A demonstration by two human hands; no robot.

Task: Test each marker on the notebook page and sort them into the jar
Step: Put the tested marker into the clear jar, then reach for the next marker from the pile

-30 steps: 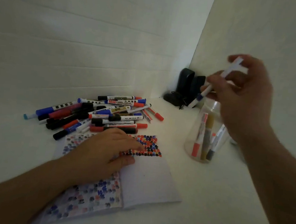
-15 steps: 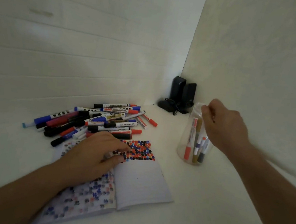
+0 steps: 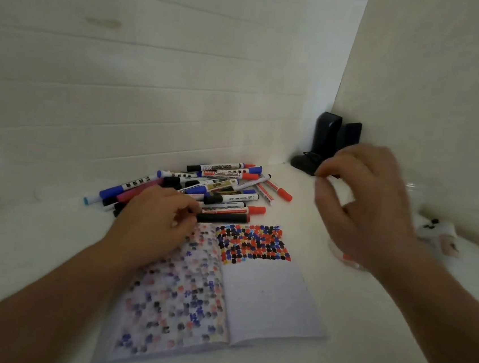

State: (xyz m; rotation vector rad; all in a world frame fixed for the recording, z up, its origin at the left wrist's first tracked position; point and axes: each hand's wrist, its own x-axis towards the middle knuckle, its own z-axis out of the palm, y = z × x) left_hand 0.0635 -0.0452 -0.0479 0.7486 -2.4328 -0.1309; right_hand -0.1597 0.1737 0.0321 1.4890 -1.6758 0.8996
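- White panelled walls met in a corner above a pale surface [image 3: 48, 250], and the light was dim.
- At the middle of that surface lay an open lined paper notebook [image 3: 267, 296]: the top of its right page was packed with black, red, blue and yellow test dabs, the lower part was bare, and the left page showed fainter marks.
- Just beyond the notebook's far edge sat a loose heap of plastic markers [image 3: 219, 191] with black, blue, red and pink caps, crossing one another at all angles.
- The left hand [image 3: 157, 220] rested at the near edge of that heap, over the notebook's top left corner; its fingers were curled toward a dark marker, but whether they had closed on it could not be told.
- The right hand [image 3: 360, 205] hovered above the surface to the right of the notebook, blurred, with loosely bent fingers and nothing in its grip.
- Behind that hand only the foot of a clear plastic jar [image 3: 345, 256] showed, with a hint of a red cap inside.
- The step in hand seemed to be fetching the next marker. Done well, it would mean drawing one barrel free from the heap's edge without rolling the others, uncapping it with the free right hand, and dabbing on the bare part of the right page.
- A dark upright object [image 3: 330, 137] stood in the corner, and a small white item [image 3: 437, 231] lay at far right.
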